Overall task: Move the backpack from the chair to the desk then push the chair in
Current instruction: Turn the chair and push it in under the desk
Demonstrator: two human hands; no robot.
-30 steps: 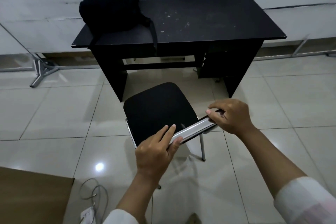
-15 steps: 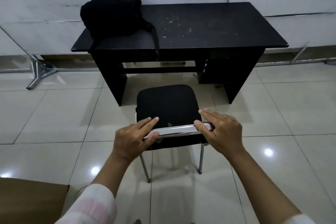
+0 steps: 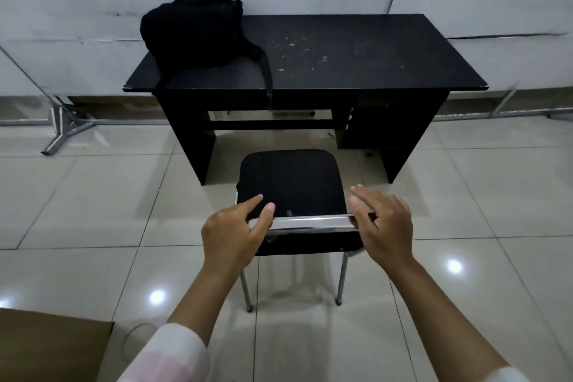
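A black backpack (image 3: pixel 193 29) rests on the left end of the black desk (image 3: pixel 356 53), one strap hanging over the front edge. The black chair (image 3: pixel 291 183) stands squarely facing the desk, its seat front just short of the desk's opening. Both of my hands rest on the chrome top bar of the chair back (image 3: pixel 310 222). My left hand (image 3: pixel 235 232) holds the bar's left end between thumb and fingers. My right hand (image 3: pixel 383 225) lies over the right end with its fingers stretched forward.
A brown cardboard sheet (image 3: pixel 52 347) lies on the floor at the lower left, with a thin cable beside it. A metal stand foot (image 3: pixel 66 130) sits left of the desk. White panels back the desk. The tiled floor is glossy.
The chair has turned from a skewed angle to square with the desk and shifted forward. My hands stayed on the back bar; the right fingers have loosened.
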